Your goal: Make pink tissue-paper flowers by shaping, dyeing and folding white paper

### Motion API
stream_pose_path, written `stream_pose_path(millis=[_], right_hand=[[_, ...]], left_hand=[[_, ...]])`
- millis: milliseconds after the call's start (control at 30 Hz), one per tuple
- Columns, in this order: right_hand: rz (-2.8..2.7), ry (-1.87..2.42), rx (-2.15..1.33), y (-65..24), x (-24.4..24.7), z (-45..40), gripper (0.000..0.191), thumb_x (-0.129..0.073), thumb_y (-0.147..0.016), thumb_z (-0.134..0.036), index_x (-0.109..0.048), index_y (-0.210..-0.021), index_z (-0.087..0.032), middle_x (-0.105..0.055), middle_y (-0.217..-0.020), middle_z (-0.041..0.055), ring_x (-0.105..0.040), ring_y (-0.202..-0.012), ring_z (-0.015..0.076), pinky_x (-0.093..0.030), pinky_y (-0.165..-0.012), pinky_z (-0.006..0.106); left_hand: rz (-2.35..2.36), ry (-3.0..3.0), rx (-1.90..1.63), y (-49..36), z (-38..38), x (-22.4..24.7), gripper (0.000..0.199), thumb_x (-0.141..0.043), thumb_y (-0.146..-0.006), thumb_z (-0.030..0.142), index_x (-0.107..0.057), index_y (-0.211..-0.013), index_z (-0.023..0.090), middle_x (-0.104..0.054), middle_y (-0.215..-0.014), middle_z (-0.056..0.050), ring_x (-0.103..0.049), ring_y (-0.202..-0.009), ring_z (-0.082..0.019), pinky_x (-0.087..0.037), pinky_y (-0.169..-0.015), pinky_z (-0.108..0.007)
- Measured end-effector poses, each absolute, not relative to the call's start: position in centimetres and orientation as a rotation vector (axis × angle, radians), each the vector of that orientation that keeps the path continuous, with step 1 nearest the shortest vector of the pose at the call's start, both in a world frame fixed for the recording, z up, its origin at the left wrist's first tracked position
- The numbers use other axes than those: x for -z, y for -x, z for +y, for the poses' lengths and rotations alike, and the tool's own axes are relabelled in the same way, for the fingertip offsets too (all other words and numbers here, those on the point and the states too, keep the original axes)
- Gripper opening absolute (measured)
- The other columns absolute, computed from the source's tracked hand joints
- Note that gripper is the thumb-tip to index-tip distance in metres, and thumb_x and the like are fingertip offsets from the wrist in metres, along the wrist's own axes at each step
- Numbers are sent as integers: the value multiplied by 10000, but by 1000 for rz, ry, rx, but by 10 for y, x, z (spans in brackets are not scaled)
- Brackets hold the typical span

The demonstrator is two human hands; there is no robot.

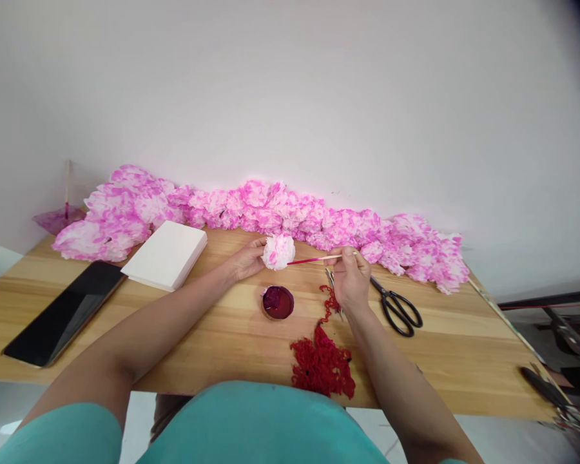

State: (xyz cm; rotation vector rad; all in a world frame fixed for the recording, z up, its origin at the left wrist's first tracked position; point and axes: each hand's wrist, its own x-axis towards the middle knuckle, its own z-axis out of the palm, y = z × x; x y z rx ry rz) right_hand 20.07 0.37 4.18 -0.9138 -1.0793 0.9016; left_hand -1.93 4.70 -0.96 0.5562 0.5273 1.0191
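A white flower with pink streaks (279,251) is held by my left hand (249,259), whose fingers are closed on its left side. My right hand (352,274) grips a thin stick (314,260); its dark red end touches the flower's lower right edge. Below the flower stands a small round cup (277,303) holding dark red liquid. Tangled red yarn (321,364) lies near the front edge of the table, with a strand running up toward my right hand. Beside that strand, partly hidden by the hand, is a small metal tool (330,278).
Pink and white flowers (270,206) are heaped along the wall at the back of the wooden table (212,348). A white box (167,254) and a black phone (65,312) lie at the left. Black-handled scissors (399,309) rest at the right; more tools (546,390) are at the far right edge.
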Motion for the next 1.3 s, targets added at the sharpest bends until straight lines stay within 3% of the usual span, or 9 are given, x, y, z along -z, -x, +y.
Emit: stream_pose_path(millis=[200, 467, 667, 1033, 1300], right_hand=[[-1152, 966, -900, -204, -33, 3, 278, -637, -863, -478, -682, -768, -220, -618, -639, -25, -493, -560, 115, -401, -585, 266], [-1243, 1020, -816, -205, -28, 6, 302, -619, -872, -497, -693, -798, -214, -615, -646, -27, -537, -618, 125, -431, -648, 269], [-1252, 890, -826, -203, -36, -1, 351, -569, -916, -469, -672, -688, -222, -546, -565, -20, -498, -558, 125, -419, -603, 288], [-2140, 752, -552, -186, -49, -27, 442, -461, -966, -408, -617, -593, -230, -536, -541, 6, -487, -538, 137, -332, -553, 304], [-1733, 932, -696, -190, -44, -19, 458, -487, -948, -519, -645, -636, -223, -548, -521, -15, -486, -507, 119, -365, -534, 278]], left_hand=[[559, -527, -1033, 19, 46, 7, 329, -883, -507, 97, -723, -794, 107, -706, -719, -24, -634, -610, -110, -516, -626, -227], [564, -546, -1038, 20, 48, 10, 294, -848, -564, 81, -722, -828, 105, -710, -762, -44, -631, -633, -122, -506, -662, -257], [569, -554, -1045, 20, 47, 8, 268, -838, -585, 75, -716, -822, 107, -693, -717, -27, -617, -603, -106, -495, -640, -240], [543, -646, -1028, 21, 47, 8, 256, -809, -616, 78, -721, -855, 103, -714, -755, -38, -631, -647, -116, -501, -671, -243], [559, -695, -1028, 21, 46, 6, 313, -810, -664, 116, -727, -966, 110, -745, -926, -109, -697, -837, -181, -534, -805, -289]])
